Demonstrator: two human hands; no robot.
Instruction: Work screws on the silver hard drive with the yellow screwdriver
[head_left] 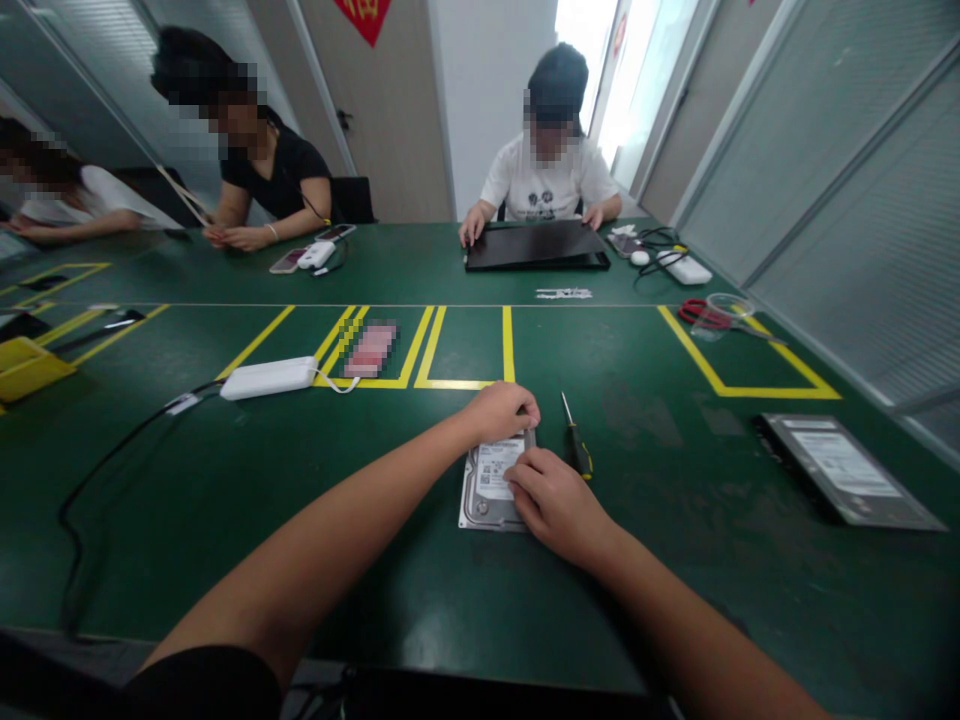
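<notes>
A silver hard drive point(486, 485) with a white label lies flat on the green table in front of me. My left hand point(501, 412) is closed over its far edge, fingers curled down near the far right corner; whatever is between the fingertips is hidden. From the right, my right hand point(561, 502) grips the drive's side, its fingers bent over onto the label. Just right of both hands lies a black and yellow screwdriver point(576, 445), its shaft pointing away from me.
A second hard drive point(851, 472) rests on the right. Beyond it are red-handled scissors point(705, 314) and a clear round piece of plastic. A white power strip point(270, 378) with a black cable lies left. Across the table point(375, 610), a person handles a dark flat panel point(536, 246); others sit further left.
</notes>
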